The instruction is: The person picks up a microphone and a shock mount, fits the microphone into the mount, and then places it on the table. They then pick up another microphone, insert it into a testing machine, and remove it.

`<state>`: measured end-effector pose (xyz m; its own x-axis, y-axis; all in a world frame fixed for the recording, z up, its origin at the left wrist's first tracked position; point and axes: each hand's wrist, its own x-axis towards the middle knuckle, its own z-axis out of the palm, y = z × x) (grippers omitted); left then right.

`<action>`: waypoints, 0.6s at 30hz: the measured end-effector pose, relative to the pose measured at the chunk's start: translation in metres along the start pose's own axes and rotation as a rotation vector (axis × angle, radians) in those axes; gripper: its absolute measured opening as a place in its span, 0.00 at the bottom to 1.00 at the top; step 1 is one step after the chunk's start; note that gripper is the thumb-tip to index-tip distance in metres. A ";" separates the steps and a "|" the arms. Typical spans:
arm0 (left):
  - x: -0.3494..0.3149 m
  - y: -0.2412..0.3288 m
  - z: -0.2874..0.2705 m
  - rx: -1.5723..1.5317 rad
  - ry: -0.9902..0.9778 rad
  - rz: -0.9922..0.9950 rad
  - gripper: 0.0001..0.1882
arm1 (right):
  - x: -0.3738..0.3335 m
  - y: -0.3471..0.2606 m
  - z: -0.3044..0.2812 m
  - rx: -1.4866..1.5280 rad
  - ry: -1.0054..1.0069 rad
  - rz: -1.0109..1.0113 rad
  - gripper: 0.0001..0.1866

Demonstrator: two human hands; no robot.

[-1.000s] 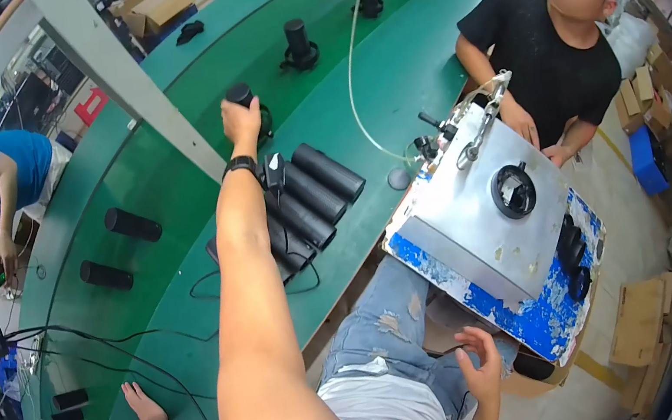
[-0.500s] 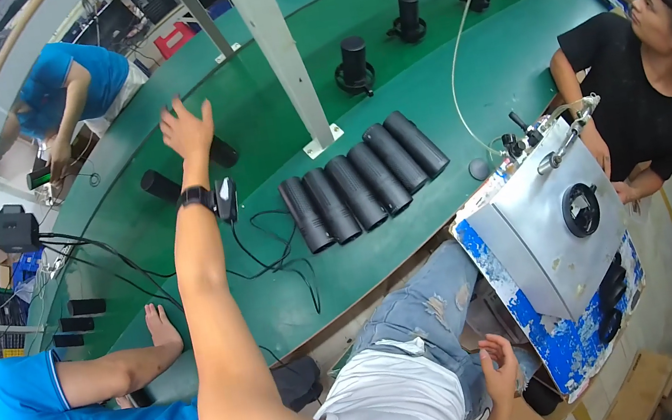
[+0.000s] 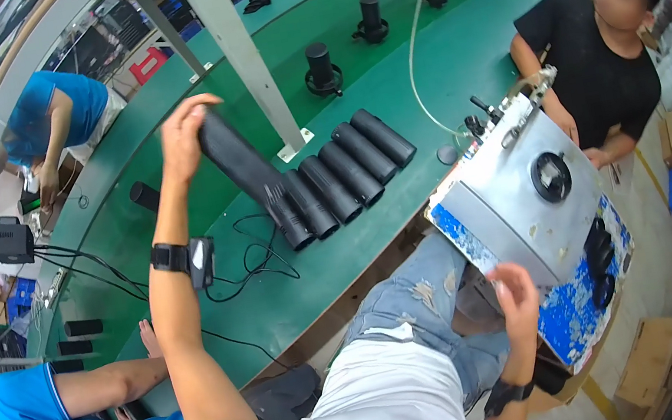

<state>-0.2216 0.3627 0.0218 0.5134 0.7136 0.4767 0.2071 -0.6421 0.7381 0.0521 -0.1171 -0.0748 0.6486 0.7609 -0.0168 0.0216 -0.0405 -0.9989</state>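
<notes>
While half a second earlier the left hand (image 3: 187, 144) had been stretched past the row of black tubes (image 3: 351, 174) with bare, spread fingers, it now gripped the far end of a long black tube (image 3: 237, 151), fingers drawn in around it. That tube hung slanted beyond the row's left end, its lower end over the leftmost tube (image 3: 292, 227). One fewer lay on the green belt (image 3: 285, 53) beyond the row, so a pick from there had been made, though the carried piece was not lying flat on the green tabletop (image 3: 436, 62) beside the others. The right hand (image 3: 514, 292) had risen nearer the metal box (image 3: 510, 200), right of the row, loosely half-curled with nothing showing in it.

From where I stood, the gripped end was covered by the hand. Whether the lower end touched the row, I could not tell. The left forearm (image 3: 168, 222) partly hid a remaining tube (image 3: 143, 196) left of the row, and the right fingertips were blurred.
</notes>
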 end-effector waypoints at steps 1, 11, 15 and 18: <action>0.002 0.029 0.026 -0.248 -0.196 0.045 0.20 | 0.014 -0.009 0.009 0.060 -0.039 -0.036 0.14; -0.054 0.185 0.246 -1.303 -0.654 -0.075 0.33 | 0.078 -0.055 0.057 1.187 -0.531 0.149 0.36; -0.121 0.169 0.279 -1.227 -0.844 -0.375 0.35 | 0.058 -0.053 0.020 0.934 0.137 -0.140 0.29; -0.163 0.195 0.281 -1.019 -0.984 -0.338 0.35 | 0.050 -0.044 -0.003 0.750 0.297 -0.228 0.30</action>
<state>-0.0316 0.0424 -0.0463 0.9991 0.0415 0.0109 -0.0223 0.2863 0.9579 0.0860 -0.0788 -0.0313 0.8653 0.4920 0.0959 -0.2674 0.6148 -0.7420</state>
